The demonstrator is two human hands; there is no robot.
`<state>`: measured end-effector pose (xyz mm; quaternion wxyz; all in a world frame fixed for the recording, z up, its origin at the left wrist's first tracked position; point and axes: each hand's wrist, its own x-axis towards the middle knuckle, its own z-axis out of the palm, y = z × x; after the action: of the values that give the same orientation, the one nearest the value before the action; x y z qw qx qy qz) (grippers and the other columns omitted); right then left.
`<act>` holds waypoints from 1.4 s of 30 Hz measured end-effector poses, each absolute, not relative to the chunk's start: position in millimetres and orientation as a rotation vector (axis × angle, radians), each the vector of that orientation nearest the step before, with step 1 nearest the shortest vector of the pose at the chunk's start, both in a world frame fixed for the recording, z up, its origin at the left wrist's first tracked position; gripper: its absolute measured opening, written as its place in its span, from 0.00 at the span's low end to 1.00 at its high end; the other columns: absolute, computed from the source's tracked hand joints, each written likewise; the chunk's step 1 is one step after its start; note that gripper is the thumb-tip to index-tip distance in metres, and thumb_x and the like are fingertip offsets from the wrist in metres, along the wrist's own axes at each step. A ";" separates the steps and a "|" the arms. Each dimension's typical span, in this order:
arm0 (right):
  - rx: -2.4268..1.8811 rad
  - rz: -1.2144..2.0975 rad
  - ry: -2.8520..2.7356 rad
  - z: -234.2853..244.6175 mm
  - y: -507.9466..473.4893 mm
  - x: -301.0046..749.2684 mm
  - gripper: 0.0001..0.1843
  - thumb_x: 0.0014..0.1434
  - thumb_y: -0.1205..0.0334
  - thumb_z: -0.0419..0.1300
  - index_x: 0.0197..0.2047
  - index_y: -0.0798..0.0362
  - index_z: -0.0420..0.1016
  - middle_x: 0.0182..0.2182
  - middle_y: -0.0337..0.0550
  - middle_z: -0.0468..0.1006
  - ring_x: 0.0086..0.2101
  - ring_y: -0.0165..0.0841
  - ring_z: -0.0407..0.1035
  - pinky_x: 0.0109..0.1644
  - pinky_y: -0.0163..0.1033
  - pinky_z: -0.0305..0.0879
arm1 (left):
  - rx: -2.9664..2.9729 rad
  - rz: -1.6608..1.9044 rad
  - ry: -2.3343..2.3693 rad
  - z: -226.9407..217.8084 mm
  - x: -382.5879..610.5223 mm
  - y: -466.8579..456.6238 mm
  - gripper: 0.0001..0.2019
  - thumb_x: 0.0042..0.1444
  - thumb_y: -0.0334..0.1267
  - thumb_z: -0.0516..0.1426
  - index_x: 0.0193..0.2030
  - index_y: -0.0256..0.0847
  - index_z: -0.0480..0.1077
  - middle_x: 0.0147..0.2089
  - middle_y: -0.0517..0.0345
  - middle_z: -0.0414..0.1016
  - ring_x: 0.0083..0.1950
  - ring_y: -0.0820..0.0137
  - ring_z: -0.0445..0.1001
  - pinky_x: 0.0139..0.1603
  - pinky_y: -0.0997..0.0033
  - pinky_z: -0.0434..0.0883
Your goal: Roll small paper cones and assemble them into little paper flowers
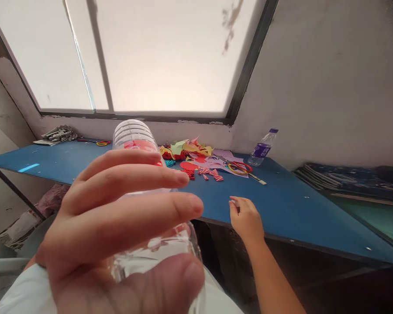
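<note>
Close to the camera, my left hand (118, 209) is wrapped round a clear plastic bottle (132, 129). The bottle is tilted, its ribbed end pointing toward the window, and a red label shows above my fingers. Its near end is mostly hidden behind my thumb and palm. My right hand (247, 218) is at the front edge of the blue table (281, 209), thumb and fingers pinched together. A small pale bit shows at its fingertips, too small to make out.
Several folded pink paper pieces (212, 173) lie near a heap of coloured paper (183, 150). Scissors (239, 168) and a brush (258, 179) rest beside purple paper. A purple-labelled bottle (262, 150) stands by the wall. Other scissors (101, 142) lie back left.
</note>
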<state>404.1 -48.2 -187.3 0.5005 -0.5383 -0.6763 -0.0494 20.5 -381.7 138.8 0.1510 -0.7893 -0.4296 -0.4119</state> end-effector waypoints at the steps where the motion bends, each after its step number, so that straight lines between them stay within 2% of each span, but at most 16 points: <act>1: -1.304 -0.118 -1.635 -186.9 -48.3 403.7 0.30 0.83 0.46 0.57 0.60 0.58 0.95 0.56 0.65 0.93 0.53 0.58 0.89 0.61 0.60 0.85 | -2.274 -1.182 -1.232 138.5 19.8 -381.6 0.32 0.81 0.63 0.76 0.87 0.80 0.78 0.83 0.84 0.86 0.92 0.57 0.77 0.90 0.41 0.88; 4: -1.305 -0.115 -1.633 -185.8 -48.5 402.5 0.30 0.82 0.46 0.57 0.61 0.59 0.95 0.56 0.66 0.93 0.53 0.57 0.89 0.61 0.60 0.85 | -2.288 -1.171 -1.214 138.3 17.4 -381.9 0.25 0.92 0.60 0.63 0.89 0.80 0.77 0.84 0.84 0.85 0.93 0.58 0.75 0.90 0.42 0.88; 5: -1.305 -0.113 -1.632 -185.7 -48.7 402.3 0.30 0.82 0.46 0.57 0.60 0.59 0.95 0.57 0.66 0.93 0.52 0.57 0.89 0.60 0.60 0.85 | -2.288 -1.167 -1.218 138.5 16.8 -382.1 0.24 0.93 0.59 0.62 0.89 0.80 0.76 0.85 0.84 0.85 0.94 0.58 0.74 0.90 0.42 0.87; 9: -1.305 -0.118 -1.635 -186.0 -49.5 402.2 0.30 0.82 0.46 0.57 0.60 0.59 0.95 0.57 0.65 0.93 0.53 0.57 0.89 0.62 0.60 0.85 | -2.273 -1.186 -1.221 142.7 17.5 -382.1 0.29 0.84 0.49 0.72 0.86 0.76 0.81 0.84 0.83 0.87 0.92 0.52 0.77 0.89 0.45 0.86; 11: -1.305 -0.118 -1.635 -186.3 -49.7 402.5 0.30 0.82 0.46 0.57 0.60 0.58 0.95 0.57 0.65 0.93 0.54 0.57 0.89 0.62 0.60 0.85 | -2.266 -1.256 -1.156 146.5 20.0 -380.3 0.26 0.82 0.46 0.72 0.83 0.72 0.86 0.81 0.81 0.90 0.89 0.52 0.81 0.88 0.49 0.86; 13: -1.304 -0.113 -1.640 -186.2 -49.9 402.8 0.30 0.83 0.46 0.57 0.60 0.58 0.95 0.57 0.65 0.93 0.54 0.57 0.89 0.62 0.60 0.85 | -2.269 -1.357 -1.076 150.1 23.1 -377.5 0.22 0.84 0.48 0.68 0.80 0.67 0.88 0.77 0.78 0.93 0.85 0.52 0.85 0.89 0.49 0.85; 16: -1.311 -0.108 -1.645 -185.5 -50.1 403.4 0.31 0.83 0.45 0.57 0.60 0.59 0.95 0.57 0.65 0.93 0.54 0.57 0.89 0.63 0.60 0.85 | -2.279 -1.440 -1.032 152.6 26.4 -374.1 0.20 0.85 0.50 0.66 0.78 0.65 0.89 0.76 0.76 0.95 0.84 0.51 0.86 0.88 0.48 0.86; 21: -1.318 -0.093 -1.652 -185.0 -50.5 403.3 0.33 0.82 0.44 0.56 0.61 0.60 0.95 0.57 0.67 0.93 0.53 0.57 0.89 0.63 0.61 0.86 | -2.251 -1.467 -1.002 152.7 26.9 -374.5 0.21 0.83 0.49 0.68 0.78 0.67 0.89 0.74 0.77 0.96 0.82 0.52 0.88 0.81 0.51 0.92; 24: -1.330 -0.086 -1.649 -184.5 -51.1 402.4 0.33 0.82 0.44 0.56 0.61 0.60 0.95 0.57 0.67 0.93 0.54 0.58 0.89 0.63 0.61 0.85 | -2.258 -1.476 -0.984 154.9 28.6 -374.4 0.25 0.85 0.47 0.67 0.82 0.75 0.85 0.74 0.81 0.95 0.83 0.57 0.87 0.85 0.51 0.90; 26: -1.336 -0.080 -1.646 -183.9 -51.9 402.0 0.34 0.83 0.44 0.55 0.61 0.61 0.96 0.58 0.67 0.93 0.53 0.57 0.89 0.62 0.60 0.84 | -2.254 -1.464 -0.976 156.3 31.6 -372.6 0.27 0.86 0.51 0.66 0.86 0.79 0.81 0.74 0.83 0.94 0.83 0.58 0.88 0.87 0.50 0.89; 30: -1.322 -0.071 -1.653 -183.5 -53.1 402.6 0.36 0.84 0.44 0.55 0.61 0.65 0.96 0.58 0.70 0.93 0.53 0.58 0.88 0.62 0.60 0.83 | -2.156 -1.569 -0.980 155.5 49.3 -367.9 0.31 0.79 0.52 0.71 0.85 0.77 0.82 0.68 0.79 0.98 0.75 0.51 0.94 0.82 0.44 0.92; 33: -1.318 -0.068 -1.656 -184.2 -53.2 403.2 0.37 0.84 0.44 0.54 0.61 0.66 0.95 0.58 0.71 0.93 0.55 0.61 0.88 0.64 0.62 0.83 | -2.121 -1.623 -0.900 152.6 71.9 -365.2 0.32 0.80 0.51 0.69 0.88 0.77 0.80 0.63 0.74 0.99 0.73 0.53 0.95 0.84 0.46 0.90; 35: -1.324 -0.065 -1.651 -185.1 -52.9 403.1 0.36 0.84 0.43 0.54 0.61 0.64 0.95 0.58 0.71 0.93 0.55 0.61 0.88 0.64 0.63 0.83 | -1.770 -1.823 -0.976 151.5 80.1 -364.1 0.30 0.81 0.51 0.67 0.86 0.75 0.81 0.56 0.68 0.97 0.66 0.49 0.94 0.86 0.41 0.87; 36: -1.325 -0.068 -1.644 -185.7 -52.7 403.0 0.35 0.84 0.43 0.54 0.61 0.62 0.95 0.58 0.70 0.93 0.55 0.60 0.88 0.63 0.62 0.83 | -1.754 -1.821 -0.977 151.6 79.4 -363.7 0.31 0.80 0.51 0.66 0.87 0.75 0.81 0.56 0.68 0.97 0.65 0.48 0.94 0.86 0.40 0.86; 39: -1.319 -0.072 -1.637 -187.4 -51.8 402.7 0.30 0.84 0.44 0.56 0.60 0.56 0.94 0.58 0.67 0.93 0.54 0.58 0.88 0.63 0.61 0.83 | -2.217 -1.504 -0.888 153.7 61.0 -363.6 0.31 0.80 0.50 0.68 0.86 0.78 0.80 0.69 0.76 0.97 0.76 0.53 0.91 0.90 0.48 0.82; 42: -1.322 -0.072 -1.639 -187.9 -50.8 402.7 0.28 0.84 0.45 0.56 0.60 0.54 0.93 0.58 0.66 0.93 0.53 0.57 0.88 0.62 0.61 0.83 | -2.252 -1.500 -0.883 156.4 42.1 -365.6 0.30 0.82 0.47 0.68 0.85 0.80 0.81 0.72 0.80 0.95 0.80 0.54 0.89 0.93 0.44 0.81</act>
<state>402.7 -50.8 -187.9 0.4945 -0.5455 -0.6761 -0.0295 42.1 -365.6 156.4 0.1472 -0.7825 -0.3069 -0.5214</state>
